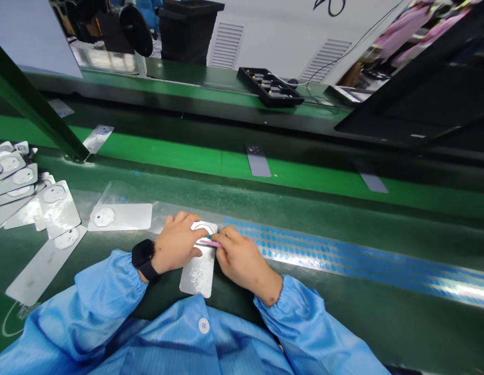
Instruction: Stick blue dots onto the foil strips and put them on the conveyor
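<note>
A silver rectangular panel (198, 271) with rounded corners lies on the table in front of me, with a white round part near its far end. My left hand (177, 242), a black watch on its wrist, lies over the panel's far left edge and steadies it with bent fingers. In my right hand (242, 258) is a thin pink pair of tweezers (211, 243), pinched between thumb and fingers. Its tip points left over the white part, beside a small blue dot at my left fingertip. My fingers partly hide the white part.
To the right stretches a clear strip of blue round stickers (288, 245). A similar panel (132, 216) lies left of my hands, near a pile of panels (15, 177). Beyond the table edge, a green conveyor belt (187, 156) carries spaced panels. A black tray (271, 86) sits farther back.
</note>
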`<action>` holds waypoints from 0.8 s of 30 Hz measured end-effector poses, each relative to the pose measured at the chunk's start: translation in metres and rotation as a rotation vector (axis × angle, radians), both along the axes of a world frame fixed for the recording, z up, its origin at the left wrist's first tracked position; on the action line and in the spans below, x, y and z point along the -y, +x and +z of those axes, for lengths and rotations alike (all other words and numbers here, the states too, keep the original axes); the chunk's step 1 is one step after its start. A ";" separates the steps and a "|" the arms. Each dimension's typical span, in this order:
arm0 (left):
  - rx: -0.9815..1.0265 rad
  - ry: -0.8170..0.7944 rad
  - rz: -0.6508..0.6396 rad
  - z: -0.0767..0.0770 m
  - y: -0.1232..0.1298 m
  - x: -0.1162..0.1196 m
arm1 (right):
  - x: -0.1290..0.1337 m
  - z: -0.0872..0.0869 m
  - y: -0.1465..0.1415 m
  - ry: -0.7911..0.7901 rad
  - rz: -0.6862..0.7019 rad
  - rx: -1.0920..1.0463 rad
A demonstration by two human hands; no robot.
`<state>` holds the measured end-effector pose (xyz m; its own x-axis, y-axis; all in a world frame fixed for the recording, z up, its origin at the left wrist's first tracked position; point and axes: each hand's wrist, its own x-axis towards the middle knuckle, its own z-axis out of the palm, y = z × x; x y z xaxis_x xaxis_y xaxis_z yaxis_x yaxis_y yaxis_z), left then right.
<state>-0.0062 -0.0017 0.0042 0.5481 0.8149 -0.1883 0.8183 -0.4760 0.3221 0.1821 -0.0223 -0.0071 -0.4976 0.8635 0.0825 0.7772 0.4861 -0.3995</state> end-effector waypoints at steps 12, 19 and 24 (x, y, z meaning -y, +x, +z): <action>-0.014 -0.070 0.051 0.003 0.006 -0.006 | 0.009 0.007 -0.014 -0.083 0.001 0.376; -0.008 -0.078 0.073 0.002 0.007 -0.011 | 0.006 0.006 -0.015 -0.116 -0.014 0.351; 0.088 -0.085 0.126 -0.002 0.006 -0.006 | 0.002 -0.001 -0.008 -0.164 -0.082 0.132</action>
<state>0.0001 0.0046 0.0020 0.4603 0.8612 -0.2155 0.8367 -0.3397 0.4296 0.1739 -0.0244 -0.0077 -0.4223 0.8980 -0.1236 0.8623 0.3559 -0.3602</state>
